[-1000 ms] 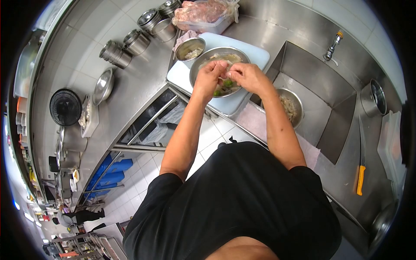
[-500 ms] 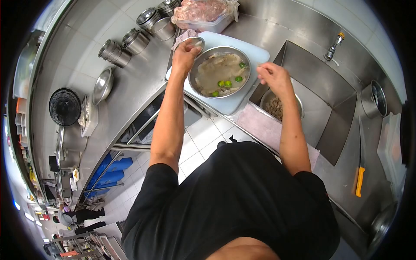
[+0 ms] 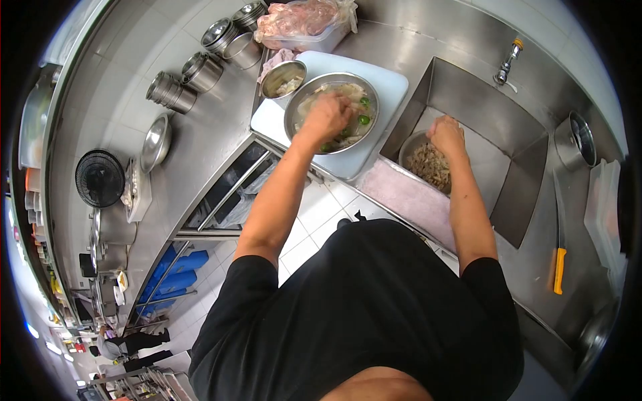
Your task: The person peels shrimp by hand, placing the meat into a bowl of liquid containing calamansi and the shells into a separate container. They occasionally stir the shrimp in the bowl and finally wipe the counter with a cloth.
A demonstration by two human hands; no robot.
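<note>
My left hand [image 3: 327,119] reaches into a round metal bowl [image 3: 376,113] of cloudy liquid with pale pieces and green limes; its fingertips are partly hidden at the liquid. The bowl rests on a light blue cutting board [image 3: 394,83]. Just left of it stands a smaller metal bowl [image 3: 283,79] with pale pieces inside. My right hand [image 3: 447,136] is over the edge of another bowl in the sink, which holds brown shredded pieces [image 3: 428,167]. Its fingers are curled together, and anything between them is too small to tell.
The steel sink [image 3: 525,187] has a tap [image 3: 509,63] behind it and a pink cloth [image 3: 411,200] along its front. A yellow-handled knife [image 3: 560,267] lies at the right. Raw meat [image 3: 297,21] fills a back container; steel pots [image 3: 200,71] line the wall. People stand far left.
My left hand has moved from the small bowl's rim into the large bowl. My right hand has lowered from beside the board to the bowl in the sink.
</note>
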